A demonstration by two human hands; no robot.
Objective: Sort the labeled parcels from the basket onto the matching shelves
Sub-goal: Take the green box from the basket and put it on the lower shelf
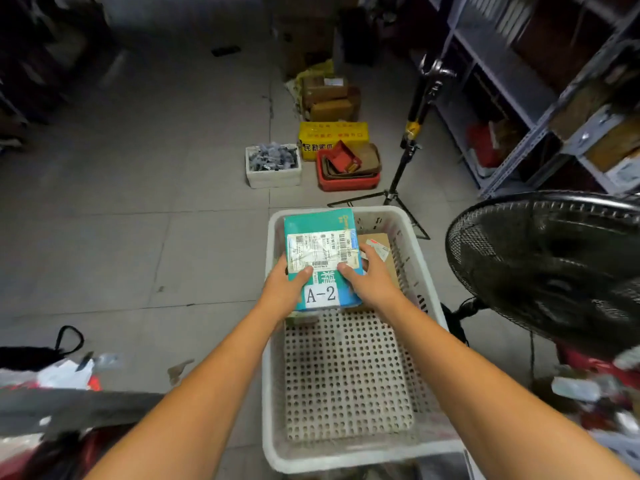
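The teal parcel sits between both hands over the far end of the white basket, its face turned up so the "A-2" label nearest the wrists reads plainly, likely to check which shelf it belongs on. The left hand clasps its left edge, thumb on top; the right hand clasps the right edge likewise, fingers curled around the sides. A brown parcel lies in the basket just beyond the right hand. The grey shelving stands well off to the right
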